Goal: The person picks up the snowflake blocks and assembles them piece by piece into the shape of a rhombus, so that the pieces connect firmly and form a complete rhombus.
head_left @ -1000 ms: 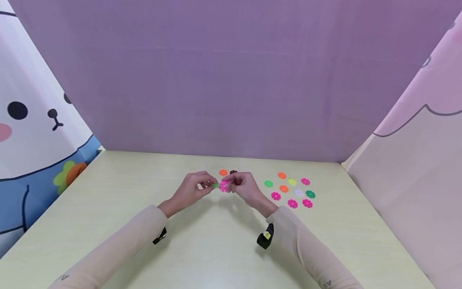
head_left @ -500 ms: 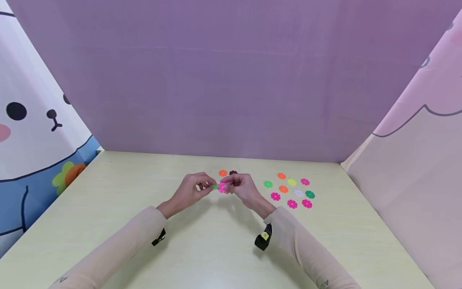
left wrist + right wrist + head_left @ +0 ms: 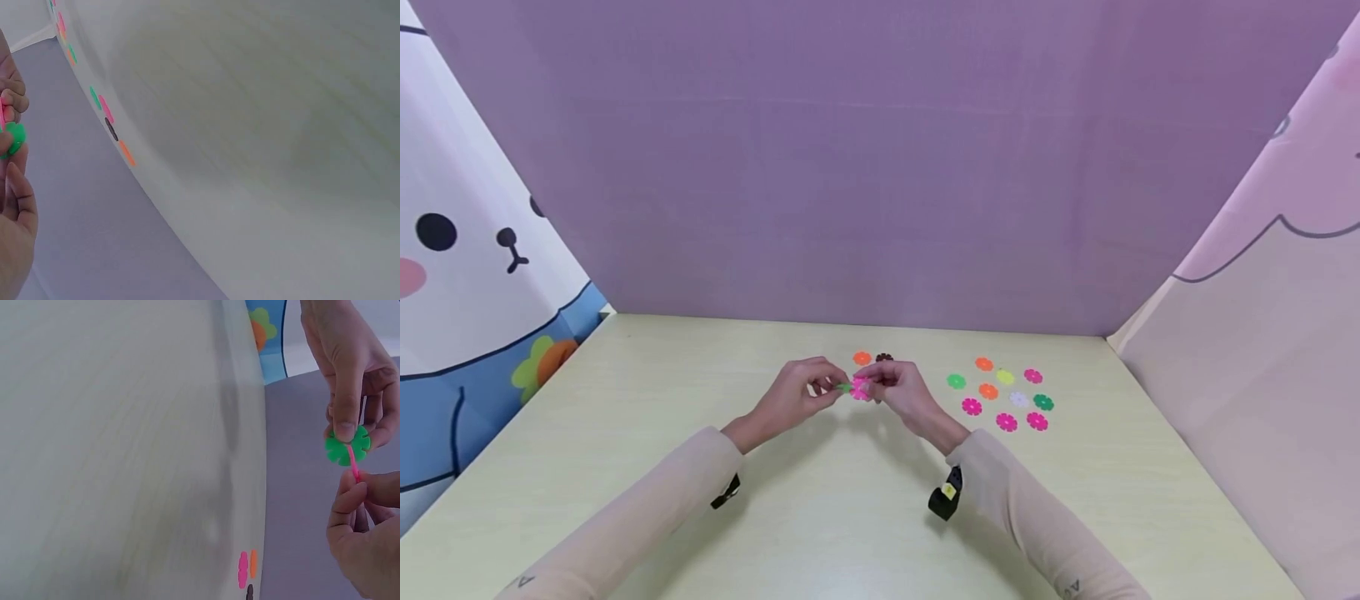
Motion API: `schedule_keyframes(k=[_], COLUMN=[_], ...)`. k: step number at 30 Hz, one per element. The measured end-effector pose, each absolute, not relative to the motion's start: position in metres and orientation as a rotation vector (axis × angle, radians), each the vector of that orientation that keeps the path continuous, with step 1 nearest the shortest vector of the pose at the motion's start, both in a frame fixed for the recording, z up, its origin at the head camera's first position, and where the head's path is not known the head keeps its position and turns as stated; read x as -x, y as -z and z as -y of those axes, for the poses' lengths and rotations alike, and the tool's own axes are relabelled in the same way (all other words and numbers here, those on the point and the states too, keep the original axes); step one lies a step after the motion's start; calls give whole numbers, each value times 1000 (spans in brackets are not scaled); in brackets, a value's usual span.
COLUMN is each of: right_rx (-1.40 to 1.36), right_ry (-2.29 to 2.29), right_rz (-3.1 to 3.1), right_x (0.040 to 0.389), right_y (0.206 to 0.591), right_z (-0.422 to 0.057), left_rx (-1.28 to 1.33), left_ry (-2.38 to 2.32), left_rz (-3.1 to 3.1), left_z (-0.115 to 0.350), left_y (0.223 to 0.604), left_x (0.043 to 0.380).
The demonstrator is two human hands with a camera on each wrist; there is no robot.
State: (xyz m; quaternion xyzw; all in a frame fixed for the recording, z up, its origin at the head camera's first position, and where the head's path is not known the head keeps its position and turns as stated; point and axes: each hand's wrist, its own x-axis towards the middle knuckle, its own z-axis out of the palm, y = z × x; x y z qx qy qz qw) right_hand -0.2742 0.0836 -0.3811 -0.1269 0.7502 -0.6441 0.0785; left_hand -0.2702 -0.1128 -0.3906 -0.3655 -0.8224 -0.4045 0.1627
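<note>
My left hand (image 3: 797,392) pinches a green notched flower-shaped disc (image 3: 338,452) between thumb and fingers. Opposite it, my right hand (image 3: 910,396) pinches a bright pink disc (image 3: 859,390) of the same kind. In the right wrist view the pink disc is seen edge-on, its edge meeting the green disc at right angles. Both hands are raised over the table (image 3: 850,517), fingertips close together. In the left wrist view, the green disc (image 3: 15,136) is partly covered by fingers at the left edge.
Behind the hands lie an orange disc (image 3: 862,358) and a dark brown disc (image 3: 884,357). To the right are spread several more discs, among them a light green one (image 3: 956,381), a white one (image 3: 1018,399) and a dark green one (image 3: 1043,402). A purple backdrop (image 3: 865,167) rises behind the table.
The right hand has shifted slightly left with the pink disc, which sits a little closer to the green one. Both grips stay the same, and the loose discs lie as before.
</note>
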Motion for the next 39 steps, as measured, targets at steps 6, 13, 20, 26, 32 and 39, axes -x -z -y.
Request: schedule_keyframes(k=[6,13,20,26,32,39], right_rx=[513,538,637,711,708,735], right_ry=[1818,1687,1489,1208,1018,843], right_rz=[-2267,-2391,-2684,-2841,-2858,-2876], right_x=[279,276,294,312,324,337], right_y=[383,370,386,397,401,410], right_z=[-85,-90,-95,-95,-95,-96], left_rx=[1005,931,907,913,926,923], left_ry=[1178,1191,1191,1189,1187,1168], left_rz=[2389,2420,2436,2441,2436,2443], left_z=[116,122,125,125,125,126], left_y=[393,396,399,398,398,398], left_x=[270,270,270,268,267,266])
